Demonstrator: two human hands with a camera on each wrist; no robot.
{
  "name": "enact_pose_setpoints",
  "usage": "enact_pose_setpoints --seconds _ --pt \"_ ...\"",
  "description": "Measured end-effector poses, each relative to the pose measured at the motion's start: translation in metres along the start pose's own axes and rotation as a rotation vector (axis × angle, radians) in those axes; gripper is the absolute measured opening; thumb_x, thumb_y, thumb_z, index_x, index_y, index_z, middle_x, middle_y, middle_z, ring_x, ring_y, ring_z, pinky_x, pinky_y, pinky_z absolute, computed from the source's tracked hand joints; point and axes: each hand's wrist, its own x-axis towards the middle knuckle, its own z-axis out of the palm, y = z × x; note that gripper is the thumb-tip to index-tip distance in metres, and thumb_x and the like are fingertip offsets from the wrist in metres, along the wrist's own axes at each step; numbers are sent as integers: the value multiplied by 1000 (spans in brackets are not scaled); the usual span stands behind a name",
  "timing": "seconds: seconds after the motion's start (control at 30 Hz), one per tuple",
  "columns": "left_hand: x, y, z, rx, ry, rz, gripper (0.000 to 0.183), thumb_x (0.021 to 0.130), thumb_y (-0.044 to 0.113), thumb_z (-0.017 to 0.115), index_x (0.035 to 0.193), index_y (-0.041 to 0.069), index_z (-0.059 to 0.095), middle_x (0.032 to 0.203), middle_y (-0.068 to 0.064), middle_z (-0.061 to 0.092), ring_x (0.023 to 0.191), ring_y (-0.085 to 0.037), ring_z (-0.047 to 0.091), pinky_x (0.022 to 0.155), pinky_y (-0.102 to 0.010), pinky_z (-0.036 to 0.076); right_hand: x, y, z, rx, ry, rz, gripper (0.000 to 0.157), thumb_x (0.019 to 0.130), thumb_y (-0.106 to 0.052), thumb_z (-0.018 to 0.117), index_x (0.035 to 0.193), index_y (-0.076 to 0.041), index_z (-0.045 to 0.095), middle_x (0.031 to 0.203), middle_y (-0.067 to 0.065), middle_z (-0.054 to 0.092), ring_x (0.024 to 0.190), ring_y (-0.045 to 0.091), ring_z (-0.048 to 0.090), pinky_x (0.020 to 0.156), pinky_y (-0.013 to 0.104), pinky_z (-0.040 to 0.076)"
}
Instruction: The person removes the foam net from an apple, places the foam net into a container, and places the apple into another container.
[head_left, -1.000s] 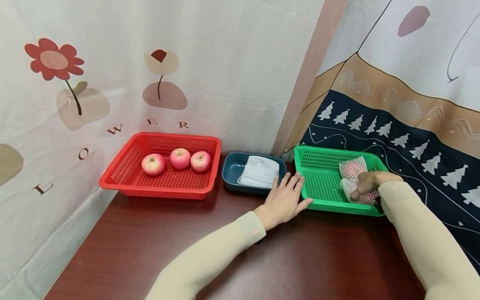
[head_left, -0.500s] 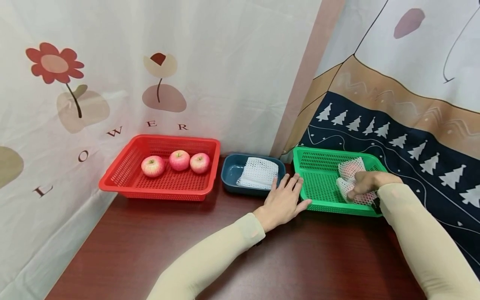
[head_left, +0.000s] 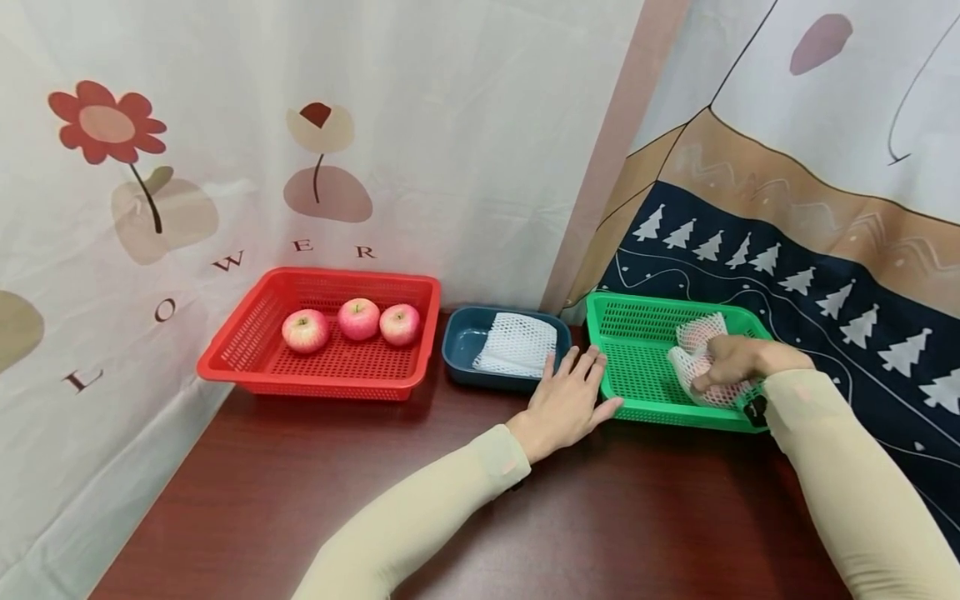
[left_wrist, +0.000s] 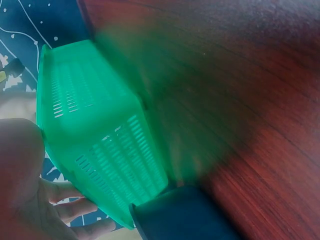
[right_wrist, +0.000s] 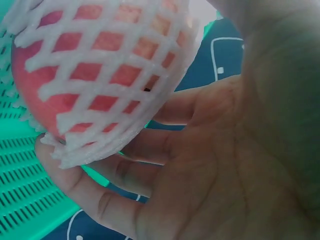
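In the green basket, on the right in the head view, my right hand grips an apple sleeved in a white foam net. The right wrist view shows my fingers curled round that netted apple, its red skin visible through the mesh. Just behind it lies another netted apple, partly covered by my hand. My left hand is spread with straight fingers against the basket's near left corner. Its fingertips also reach the right edge of the dark blue tray.
White foam netting lies flat in the blue tray. Left of that stands a red basket with three bare apples. All containers stand in a row on the dark wooden table, along a printed curtain.
My right hand has shifted and turned slightly, and the gripped apple's net edge has tilted a little to the left. My left hand has stayed in place.
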Motion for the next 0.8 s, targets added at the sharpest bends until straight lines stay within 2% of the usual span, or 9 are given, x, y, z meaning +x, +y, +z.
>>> enact_pose_setpoints --seconds 0.17,0.3,0.53,0.8 --pt "0 0 -1 6 -1 1 78 123 68 33 183 18 37 193 -2 34 178 -31 38 142 -63 39 0 -5 -2 -38 43 -29 90 98 -42 86 145 27 51 125 34 69 104 38 64 92 49 60" --pt "-1 0 -2 7 1 -1 78 123 68 34 183 17 38 193 -3 35 177 -32 40 142 -63 39 2 -9 -2 -46 86 -51 102 97 -41 88 156 28 41 133 39 69 109 41 67 98 56 62" --pt "-1 0 -2 1 2 -3 79 123 68 34 183 17 38 193 -3 35 177 -32 39 142 -63 39 1 -19 -3 -14 138 -70 103 94 -38 92 160 22 40 122 32 71 102 38 69 85 49 64" --pt "-2 0 -1 4 2 -4 79 123 69 33 183 17 37 193 -2 34 177 -31 39 143 -61 38 4 -31 -1 -45 186 -92 101 92 -39 93 156 23 45 117 29 74 97 35 70 85 51 64"
